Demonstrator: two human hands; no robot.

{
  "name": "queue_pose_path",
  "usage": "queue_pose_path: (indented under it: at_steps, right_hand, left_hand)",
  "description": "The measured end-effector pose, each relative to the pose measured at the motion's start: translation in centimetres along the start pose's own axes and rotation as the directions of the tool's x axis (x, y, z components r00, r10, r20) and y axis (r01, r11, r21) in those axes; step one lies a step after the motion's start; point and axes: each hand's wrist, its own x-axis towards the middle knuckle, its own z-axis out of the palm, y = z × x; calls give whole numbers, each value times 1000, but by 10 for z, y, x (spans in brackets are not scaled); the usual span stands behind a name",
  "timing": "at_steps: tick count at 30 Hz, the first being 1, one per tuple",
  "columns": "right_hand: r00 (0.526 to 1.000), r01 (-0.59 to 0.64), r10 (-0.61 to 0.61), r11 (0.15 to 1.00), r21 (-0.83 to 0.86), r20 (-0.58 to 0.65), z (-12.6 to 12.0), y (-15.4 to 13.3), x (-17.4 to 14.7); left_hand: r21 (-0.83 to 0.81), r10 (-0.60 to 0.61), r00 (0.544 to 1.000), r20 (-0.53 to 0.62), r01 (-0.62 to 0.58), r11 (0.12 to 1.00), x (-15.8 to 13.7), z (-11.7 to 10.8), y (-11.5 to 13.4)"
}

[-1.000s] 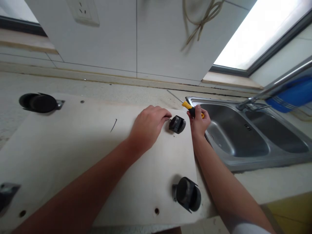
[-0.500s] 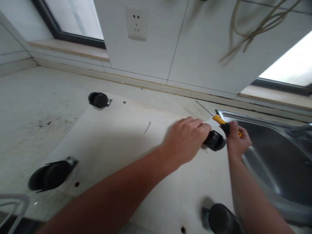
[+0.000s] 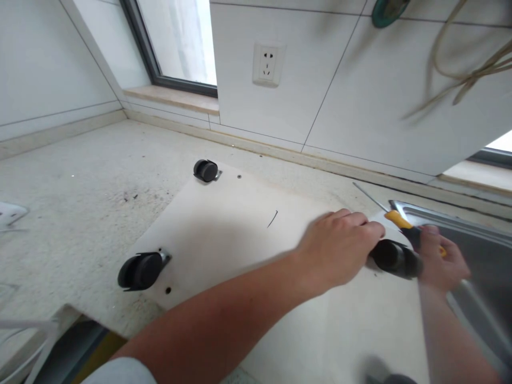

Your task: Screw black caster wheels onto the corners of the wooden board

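Observation:
My left hand (image 3: 340, 248) is closed, its fingers curled round a black caster (image 3: 392, 257) at the right corner of a white board (image 3: 248, 240). In my right hand (image 3: 444, 261), blurred by motion, is a screwdriver (image 3: 400, 221) with a yellow and black handle. Its thin metal shaft points up and left, away from the caster. Two more casters stand at the board's left corners, a far one (image 3: 206, 170) and a near one (image 3: 144, 269). Part of another black caster (image 3: 398, 379) shows at the bottom edge. My left fingertips are hidden.
The board lies on a pale speckled countertop (image 3: 92, 186) with dark crumbs. A steel sink (image 3: 480, 256) adjoins it on the right. Behind are a tiled wall with a socket (image 3: 267, 65) and a hanging cord (image 3: 468, 80). A white rack (image 3: 36, 341) is at lower left.
The view has swung left, so everything sits further right and lower in it. Both hands keep their hold, the left at the caster and the right on the screwdriver.

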Motion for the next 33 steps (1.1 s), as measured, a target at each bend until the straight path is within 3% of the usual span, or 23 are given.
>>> queue_pose_path:
  at_steps: [11,33]
  right_hand:
    - [1000,11,-12,997,-80,-17,1,-2,-3]
    - [1000,1,-1,998,-60,8,1,-4,-4]
  left_hand:
    - [-13,37,998,48,-37,999,0,-2,-1]
    - [76,84,995,46,-87,993,-3,-4,1]
